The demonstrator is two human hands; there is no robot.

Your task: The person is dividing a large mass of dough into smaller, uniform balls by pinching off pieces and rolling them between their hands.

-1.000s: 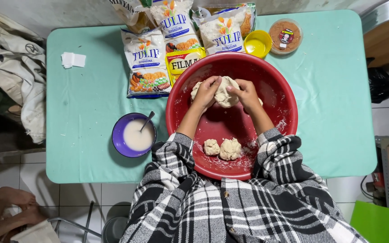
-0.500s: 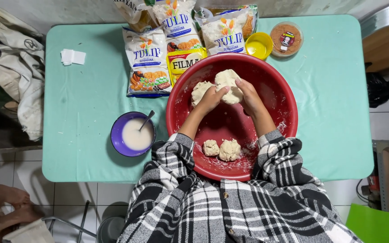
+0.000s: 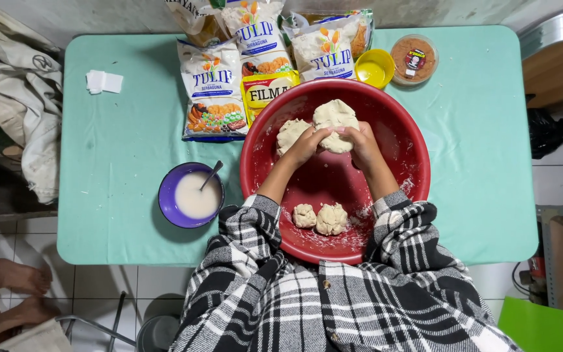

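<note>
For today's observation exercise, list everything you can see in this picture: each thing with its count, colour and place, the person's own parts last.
Basin: one, red, centre of table.
Large dough: one, pale, held at basin's far side.
Dough piece: one, pale, left of large dough.
Small dough lumps: two, pale, basin's near side.
Bowl: one, purple, white liquid and spoon, left of basin.
Flour bags: three, white, far edge.
Yellow packet: one, behind basin.
Yellow cup: one, far edge.
Lidded tub: one, brown contents.
Table: one, mint green.
Left hand, right hand: gripping large dough.
</note>
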